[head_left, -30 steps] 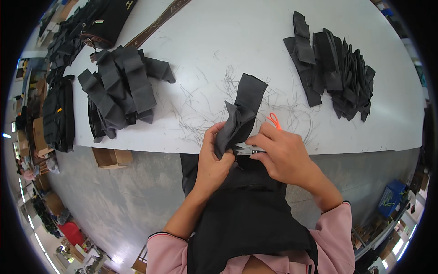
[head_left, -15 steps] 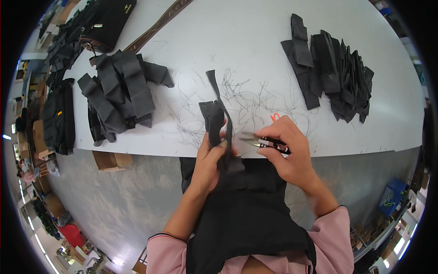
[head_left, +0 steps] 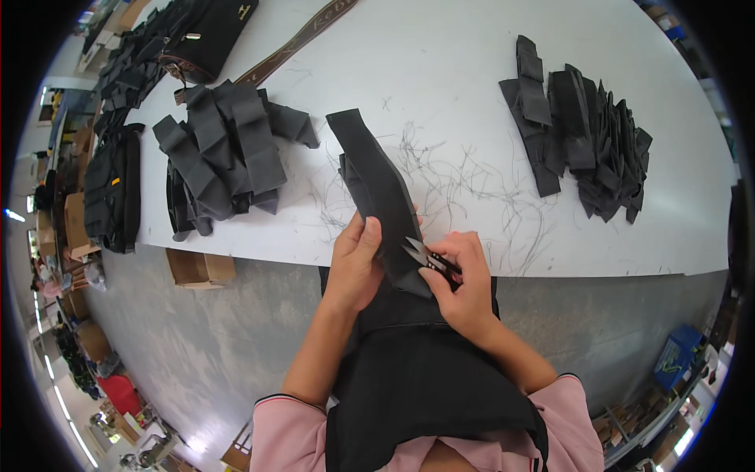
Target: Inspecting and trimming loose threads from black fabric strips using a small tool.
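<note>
A long folded black fabric strip point(head_left: 376, 173) slants across the table's near edge, gripped at its left side by my left hand point(head_left: 355, 263), thumb on top. My right hand point(head_left: 464, 287) is closed around small thread snips point(head_left: 434, 259) with dark handles. Their bare metal blades lie apart over the strip's right edge, close to its lower end. Cut dark threads point(head_left: 464, 177) are scattered over the white table point(head_left: 440, 71) beyond my hands.
Piles of black fabric strips lie at left point(head_left: 228, 149) and right point(head_left: 590, 141). A black bag point(head_left: 208, 39) with a brown patterned strap point(head_left: 299, 43) sits far left, near another black bag point(head_left: 114, 189). An open cardboard box point(head_left: 200, 269) stands below the table's left edge.
The strip has turned so its broad face shows flat upward. My right hand has brought the snips left and slightly down, onto the strip's edge. The whole view has shifted slightly.
</note>
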{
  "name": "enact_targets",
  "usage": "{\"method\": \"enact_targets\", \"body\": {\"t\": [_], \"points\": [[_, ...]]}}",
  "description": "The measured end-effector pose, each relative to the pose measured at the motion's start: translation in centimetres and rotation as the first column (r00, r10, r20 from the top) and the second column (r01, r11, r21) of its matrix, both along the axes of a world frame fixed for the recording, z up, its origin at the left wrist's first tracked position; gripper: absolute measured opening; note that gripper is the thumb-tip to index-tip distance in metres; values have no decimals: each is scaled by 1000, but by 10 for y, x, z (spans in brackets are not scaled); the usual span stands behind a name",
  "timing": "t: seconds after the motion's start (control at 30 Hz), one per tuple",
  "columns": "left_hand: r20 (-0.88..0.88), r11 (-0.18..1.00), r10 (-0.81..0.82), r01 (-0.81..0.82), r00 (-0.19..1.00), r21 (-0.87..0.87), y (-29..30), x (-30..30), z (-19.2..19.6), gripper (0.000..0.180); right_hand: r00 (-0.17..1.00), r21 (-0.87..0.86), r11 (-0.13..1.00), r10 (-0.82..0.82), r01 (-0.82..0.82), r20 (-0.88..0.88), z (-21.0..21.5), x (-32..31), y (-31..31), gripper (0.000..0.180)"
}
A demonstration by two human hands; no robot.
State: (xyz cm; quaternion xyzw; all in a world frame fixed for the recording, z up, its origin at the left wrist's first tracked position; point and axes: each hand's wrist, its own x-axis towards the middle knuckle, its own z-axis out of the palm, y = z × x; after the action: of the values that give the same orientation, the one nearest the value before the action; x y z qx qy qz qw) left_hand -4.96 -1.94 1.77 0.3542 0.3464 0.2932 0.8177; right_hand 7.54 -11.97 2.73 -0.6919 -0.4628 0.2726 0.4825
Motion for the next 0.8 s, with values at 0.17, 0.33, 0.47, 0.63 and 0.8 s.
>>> {"method": "enact_targets", "body": {"t": [0.17, 0.33, 0.47, 0.63, 0.8], "points": [[99, 989, 41, -26, 994, -143, 4, -1, -1, 48, 980, 93, 992, 65, -84, 189, -1, 5, -13, 29], [114, 982, 72, -50, 991, -184, 1, 1, 0, 46, 967, 139, 978, 123, -156, 221, 3, 6, -9, 31], [114, 977, 83, -59, 990, -203, 1, 0, 0, 45, 918, 144, 964, 157, -223, 365, 4, 6, -8, 32], [102, 974, 88, -64, 991, -218, 0, -2, -4, 45, 920, 241, 953, 80, -183, 384, 0, 5, -10, 33], [114, 977, 62, -37, 992, -209, 0, -5, -4, 46, 976, 158, 977, 112, -143, 187, 3, 10, -7, 31]]}}
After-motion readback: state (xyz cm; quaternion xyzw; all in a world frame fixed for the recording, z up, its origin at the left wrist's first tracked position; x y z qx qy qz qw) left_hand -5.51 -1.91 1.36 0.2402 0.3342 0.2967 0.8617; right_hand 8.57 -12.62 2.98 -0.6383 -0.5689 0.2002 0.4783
